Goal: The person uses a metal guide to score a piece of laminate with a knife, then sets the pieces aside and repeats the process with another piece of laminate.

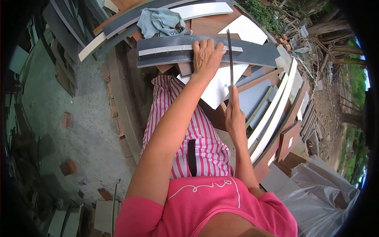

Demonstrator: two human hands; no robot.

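A dark grey board (256, 55) lies crosswise in front of me, with a narrow white strip (166, 49) along its top. The strip has several cross lines on its left part. My left hand (207, 57) is closed over the strip, knuckles up and fingers curled down, pressing it against the board. My right hand (235, 116) is closed around the handle of a long knife (230, 55), a thin dark blade seen nearly edge-on. The blade points away from me and crosses the strip close to its right end, just right of my left fingers.
A blue-grey cloth (160, 21) lies behind the board. White panels (221, 89) and brown offcuts sit beneath it. Long white strips (272, 114) and planks are stacked at the right, near plastic sheeting (316, 189). Brick pieces (68, 167) lie on the concrete floor at left.
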